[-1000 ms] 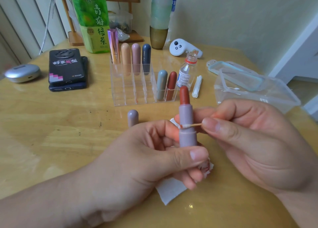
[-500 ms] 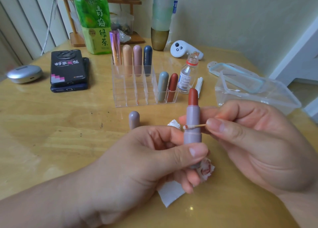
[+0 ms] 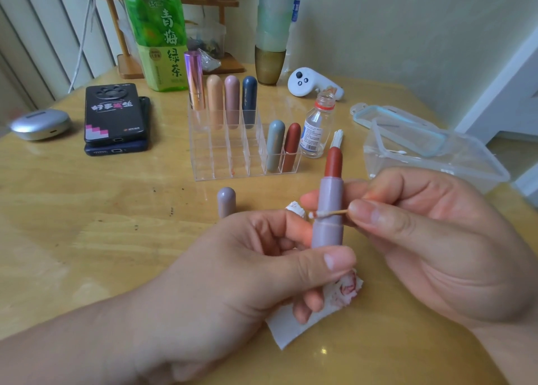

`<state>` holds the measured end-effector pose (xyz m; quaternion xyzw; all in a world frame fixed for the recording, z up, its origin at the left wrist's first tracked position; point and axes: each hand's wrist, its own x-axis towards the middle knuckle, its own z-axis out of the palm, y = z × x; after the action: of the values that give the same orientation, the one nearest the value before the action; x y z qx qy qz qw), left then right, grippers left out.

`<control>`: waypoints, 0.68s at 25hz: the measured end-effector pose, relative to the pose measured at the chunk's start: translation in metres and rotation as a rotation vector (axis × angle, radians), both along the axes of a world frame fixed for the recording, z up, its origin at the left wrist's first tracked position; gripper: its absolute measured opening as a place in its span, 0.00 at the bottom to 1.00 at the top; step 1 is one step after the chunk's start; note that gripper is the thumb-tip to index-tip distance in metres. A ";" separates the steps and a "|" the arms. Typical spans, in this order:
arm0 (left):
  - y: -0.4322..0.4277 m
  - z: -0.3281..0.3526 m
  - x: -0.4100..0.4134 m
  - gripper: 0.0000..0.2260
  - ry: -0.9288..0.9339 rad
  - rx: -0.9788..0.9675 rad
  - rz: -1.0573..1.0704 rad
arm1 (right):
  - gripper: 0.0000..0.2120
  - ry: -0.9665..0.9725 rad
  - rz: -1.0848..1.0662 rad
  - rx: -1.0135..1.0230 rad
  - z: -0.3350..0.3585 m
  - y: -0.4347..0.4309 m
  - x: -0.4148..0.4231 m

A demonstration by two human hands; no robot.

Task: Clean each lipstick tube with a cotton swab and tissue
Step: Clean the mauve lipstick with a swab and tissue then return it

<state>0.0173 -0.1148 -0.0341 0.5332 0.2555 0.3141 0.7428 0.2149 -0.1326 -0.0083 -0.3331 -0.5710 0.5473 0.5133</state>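
My left hand [image 3: 238, 268] grips an open lilac lipstick tube [image 3: 328, 207] upright, its red bullet extended at the top. My right hand [image 3: 431, 239] pinches a wooden cotton swab [image 3: 327, 213], whose white tip lies across the tube's front near its middle seam. A red-stained tissue [image 3: 343, 293] lies under my left fingers on the table. The tube's lilac cap [image 3: 226, 202] stands on the table to the left. Several capped lipsticks stand in a clear acrylic organizer [image 3: 233, 163].
A small clear bottle [image 3: 316, 131] and spare swabs [image 3: 337, 138] sit right of the organizer. A clear plastic box [image 3: 454, 163] with its lid is at the right. Two stacked phones [image 3: 115, 117], a silver case [image 3: 39, 124], a green tea bottle [image 3: 158, 32] and a white controller [image 3: 308, 83] stand farther back.
The tube has shifted a little to the right and tilted slightly. The swab has slid along the tube's front while both hands keep their hold.
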 end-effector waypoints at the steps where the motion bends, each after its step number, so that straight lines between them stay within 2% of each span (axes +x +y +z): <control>1: 0.000 -0.001 0.000 0.13 0.018 0.009 0.012 | 0.06 -0.004 0.009 0.001 0.000 0.000 0.000; 7: -0.001 0.004 0.000 0.05 -0.173 -0.115 -0.129 | 0.12 -0.012 0.009 -0.007 0.001 0.000 -0.001; 11: -0.001 -0.001 0.002 0.09 -0.042 -0.013 -0.031 | 0.08 0.008 0.045 0.001 0.000 0.000 -0.001; 15: 0.000 -0.002 0.001 0.18 -0.006 0.015 -0.023 | 0.07 -0.019 0.056 0.019 -0.002 0.000 -0.002; 17: 0.000 0.000 0.000 0.14 -0.065 -0.039 -0.081 | 0.06 -0.045 0.032 0.016 -0.002 0.000 -0.001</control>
<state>0.0169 -0.1148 -0.0344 0.5180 0.2157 0.2957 0.7731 0.2140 -0.1326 -0.0101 -0.3322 -0.5919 0.5432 0.4943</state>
